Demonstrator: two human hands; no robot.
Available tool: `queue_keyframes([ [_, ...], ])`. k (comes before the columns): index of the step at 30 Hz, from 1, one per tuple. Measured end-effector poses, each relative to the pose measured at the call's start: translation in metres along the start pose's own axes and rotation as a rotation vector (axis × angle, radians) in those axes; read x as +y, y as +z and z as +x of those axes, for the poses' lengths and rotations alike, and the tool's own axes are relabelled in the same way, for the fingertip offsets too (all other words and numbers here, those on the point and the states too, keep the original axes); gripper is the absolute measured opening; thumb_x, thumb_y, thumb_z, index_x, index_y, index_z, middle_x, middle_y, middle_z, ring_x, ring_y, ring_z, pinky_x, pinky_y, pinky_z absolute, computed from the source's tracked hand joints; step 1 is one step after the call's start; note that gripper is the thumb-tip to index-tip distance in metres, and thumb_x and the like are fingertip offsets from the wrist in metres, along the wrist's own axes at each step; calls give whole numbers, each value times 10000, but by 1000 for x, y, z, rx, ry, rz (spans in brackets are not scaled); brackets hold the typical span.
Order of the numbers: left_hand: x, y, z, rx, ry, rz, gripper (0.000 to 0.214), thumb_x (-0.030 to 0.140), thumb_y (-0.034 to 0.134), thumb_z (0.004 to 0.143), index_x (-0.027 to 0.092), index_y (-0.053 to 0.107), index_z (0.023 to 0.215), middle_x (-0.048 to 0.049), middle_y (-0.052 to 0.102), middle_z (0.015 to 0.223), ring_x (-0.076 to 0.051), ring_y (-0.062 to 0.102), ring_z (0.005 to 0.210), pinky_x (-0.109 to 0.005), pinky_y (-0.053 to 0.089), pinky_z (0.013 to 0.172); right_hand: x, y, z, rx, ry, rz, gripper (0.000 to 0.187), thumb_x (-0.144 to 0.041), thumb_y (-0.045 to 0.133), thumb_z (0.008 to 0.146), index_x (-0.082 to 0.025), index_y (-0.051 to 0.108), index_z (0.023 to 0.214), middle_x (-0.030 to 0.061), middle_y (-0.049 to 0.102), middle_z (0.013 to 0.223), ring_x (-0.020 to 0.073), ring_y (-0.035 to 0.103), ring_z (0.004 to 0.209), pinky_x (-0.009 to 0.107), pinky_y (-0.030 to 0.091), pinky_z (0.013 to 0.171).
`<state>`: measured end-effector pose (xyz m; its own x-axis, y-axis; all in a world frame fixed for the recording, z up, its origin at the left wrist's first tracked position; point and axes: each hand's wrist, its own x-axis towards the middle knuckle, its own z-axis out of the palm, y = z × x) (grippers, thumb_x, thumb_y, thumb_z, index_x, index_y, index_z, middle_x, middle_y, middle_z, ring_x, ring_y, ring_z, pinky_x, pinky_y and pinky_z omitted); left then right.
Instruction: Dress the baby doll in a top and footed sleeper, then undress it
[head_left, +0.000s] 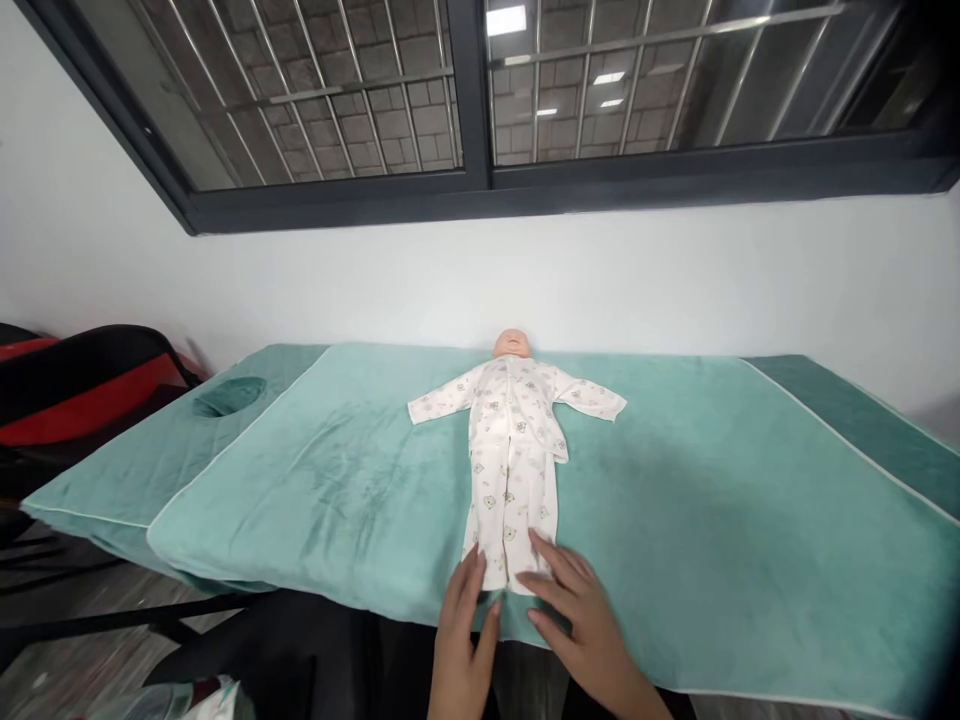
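A baby doll (512,344) lies on its back, its head toward the wall. It wears a white printed long-sleeved top (511,400) with both sleeves spread outward. White printed trousers (510,500) cover its legs, which point toward me. By the left trouser cuff is my left hand (466,625), fingers apart, fingertips at the fabric's edge. My right hand (574,610) has its fingers spread over the other cuff, the tips touching or just above the cloth. Neither hand grips anything. The doll's hands and feet are hidden by the clothing.
A green massage bed (712,520) with a face hole (229,396) at its left end stands against the white wall (360,285). Above is a dark-framed window (472,100) with metal bars. Black and red chairs (97,385) stand at the left; a black seat (277,650) is below.
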<state>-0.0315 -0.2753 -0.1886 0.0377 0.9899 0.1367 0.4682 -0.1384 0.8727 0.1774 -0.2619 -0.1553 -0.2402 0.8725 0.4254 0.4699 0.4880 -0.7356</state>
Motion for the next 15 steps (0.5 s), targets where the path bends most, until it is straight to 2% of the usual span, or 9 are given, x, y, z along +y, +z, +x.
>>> queue_keyframes([
  [2, -7, 3, -7, 25, 63, 68, 439, 392, 497, 921, 444, 545, 1354, -22, 490, 1476, -298, 427, 1390, -533, 394, 1135, 1, 3, -9, 72, 53, 105, 347, -322, 568, 886, -531, 664, 1146, -60, 637, 1311, 321, 625, 1175, 579, 533, 952],
  [4, -13, 2, -13, 21, 134, 109, 377, 375, 496, 912, 465, 632, 1252, -38, 597, 1355, -304, 519, 1306, -519, 449, 1092, 7, 6, -14, 109, 118, 245, 295, -404, 557, 852, -597, 671, 1044, -84, 749, 1027, 328, 711, 967, 580, 582, 840],
  [6, -19, -3, -19, 54, 159, 109, 355, 362, 482, 911, 463, 671, 1195, -50, 656, 1257, -297, 583, 1225, -493, 506, 1031, 15, 7, -16, 126, 197, 356, 260, -520, 572, 774, -665, 646, 976, -92, 749, 789, 366, 723, 779, 608, 591, 722],
  [8, -27, -17, -24, 140, 144, 115, 340, 367, 477, 904, 448, 697, 1150, -60, 681, 1204, -294, 611, 1177, -476, 536, 981, 22, 4, -17, 140, 282, 427, 226, -598, 582, 709, -681, 645, 910, -74, 725, 681, 396, 705, 682, 634, 571, 664],
  [11, -46, -61, -25, 271, 117, 233, 307, 398, 529, 842, 452, 720, 1076, -56, 702, 1153, -310, 635, 1130, -487, 535, 967, 27, -15, -8, 126, 383, 544, 166, -618, 554, 742, -591, 694, 826, -22, 704, 641, 368, 685, 628, 599, 558, 633],
  [13, -66, -103, -27, 377, 79, 368, 307, 404, 575, 780, 465, 716, 1045, -40, 694, 1167, -322, 642, 1112, -505, 510, 999, 29, -36, 10, 109, 413, 594, 204, -577, 545, 809, -478, 722, 803, 11, 699, 679, 310, 659, 636, 522, 552, 646],
  [15, -93, -148, -34, 525, -16, 495, 319, 419, 576, 737, 430, 711, 1026, -53, 665, 1206, -344, 614, 1162, -525, 469, 1045, 38, -61, 38, 120, 423, 556, 260, -532, 563, 856, -349, 728, 772, 36, 682, 720, 252, 611, 668, 434, 524, 676],
])
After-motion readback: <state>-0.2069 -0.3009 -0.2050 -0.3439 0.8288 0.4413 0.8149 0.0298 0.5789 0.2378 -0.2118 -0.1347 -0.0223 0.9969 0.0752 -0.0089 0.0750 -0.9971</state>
